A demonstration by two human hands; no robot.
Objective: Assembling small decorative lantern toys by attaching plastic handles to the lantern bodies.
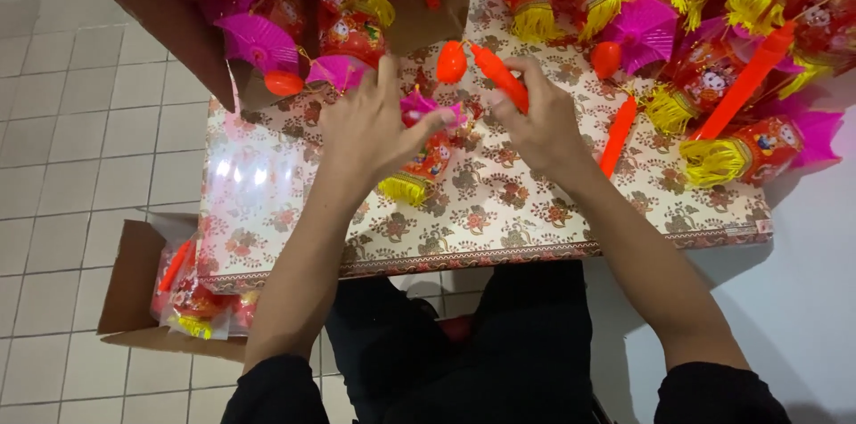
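Floral-papered table (499,219), tiled floor (80,148), left hand (370,125) gripping lantern (419,161), right hand (544,125) gripping orange handle (497,76)

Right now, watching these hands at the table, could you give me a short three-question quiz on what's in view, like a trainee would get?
1. True or false: the right hand holds an orange plastic handle.
2. What does the left hand grip? A) a paper lantern with a yellow tassel B) a roll of tape C) scissors
3. Where does the open cardboard box with bagged lanterns sit relative to the floral-covered table?

Key: 1. True. 2. A, the paper lantern. 3. On the tiled floor, below the table's left front corner.
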